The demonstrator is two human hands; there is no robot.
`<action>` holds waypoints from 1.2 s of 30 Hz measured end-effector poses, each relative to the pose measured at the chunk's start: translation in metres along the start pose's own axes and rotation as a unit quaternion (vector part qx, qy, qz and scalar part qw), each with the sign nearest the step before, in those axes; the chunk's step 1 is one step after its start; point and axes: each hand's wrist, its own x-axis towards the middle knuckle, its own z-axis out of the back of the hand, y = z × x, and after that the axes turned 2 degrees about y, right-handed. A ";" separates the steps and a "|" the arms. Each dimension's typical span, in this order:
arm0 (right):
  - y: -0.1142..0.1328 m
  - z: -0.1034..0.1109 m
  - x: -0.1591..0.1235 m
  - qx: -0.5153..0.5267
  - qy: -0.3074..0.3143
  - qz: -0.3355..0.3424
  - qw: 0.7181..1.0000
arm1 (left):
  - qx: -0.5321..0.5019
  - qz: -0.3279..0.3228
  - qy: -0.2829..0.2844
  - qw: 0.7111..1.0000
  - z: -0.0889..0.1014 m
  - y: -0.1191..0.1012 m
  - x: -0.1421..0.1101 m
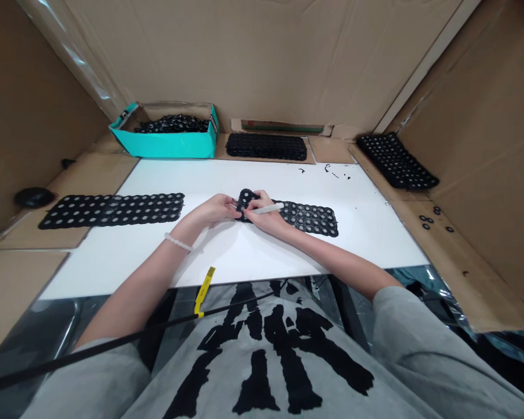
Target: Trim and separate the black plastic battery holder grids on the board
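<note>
Well, nearest the person, on the white counter (227,256), the left hand (216,210), with a beaded bracelet (177,241) at its wrist, has its grip closed on the edge of a small black panel (245,203) with round holes, at the middle of the counter. The right hand (266,214) lies over that panel, its grip pinching a white pen (268,208), though it could be a marker; fingers hide its tip. A long holed strip (310,218) runs rightward from the small panel, touching it. Toward the counter's left end, a second strip (111,210) overhangs the edge. Black specks (332,171) dot the far side. Off the right edge lie loose black rings (428,220) and a third strip (395,161). Beyond the far edge sit a fourth strip (266,146) and a teal box (168,139) heaped with more strips (172,123).
</note>
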 end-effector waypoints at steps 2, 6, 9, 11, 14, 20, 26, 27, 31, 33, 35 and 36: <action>-0.001 0.004 0.003 0.011 0.003 -0.018 1.000 | -0.001 -0.009 0.024 1.000 0.004 -0.002 -0.002; -0.002 0.018 0.010 0.079 0.030 -0.071 0.994 | 0.096 -0.018 0.015 0.995 0.007 -0.002 -0.003; 0.002 0.024 0.011 0.114 0.023 -0.057 0.992 | 0.172 -0.058 -0.014 0.983 0.003 -0.001 -0.002; 0.004 0.027 0.011 0.125 0.023 -0.042 0.991 | 0.193 -0.097 -0.016 0.976 -0.001 0.000 -0.001; 0.002 0.032 0.010 0.133 0.025 -0.042 0.990 | 0.201 -0.121 -0.004 0.972 -0.003 0.003 0.001; -0.006 0.036 0.006 0.057 0.089 -0.084 0.991 | 0.192 -0.126 -0.001 0.973 -0.003 0.010 0.004; 0.002 0.030 0.002 0.038 0.045 -0.082 0.995 | 0.205 -0.115 -0.016 0.972 -0.006 0.009 0.003; 0.003 0.030 0.002 0.038 0.037 -0.084 0.995 | 0.196 -0.108 -0.015 0.975 -0.007 0.010 0.003; 0.004 0.031 0.002 0.060 0.023 -0.099 0.993 | 0.184 -0.102 -0.021 0.977 -0.009 0.012 0.006; 0.003 0.031 0.003 0.065 0.023 -0.102 0.992 | 0.192 -0.109 -0.030 0.975 -0.011 0.012 0.006; 0.002 0.031 0.003 0.065 0.019 -0.104 0.992 | 0.183 -0.112 -0.041 0.976 -0.013 0.013 0.006; 0.002 0.031 0.003 0.062 0.017 -0.104 0.992 | 0.171 -0.110 -0.047 0.978 -0.015 0.014 0.006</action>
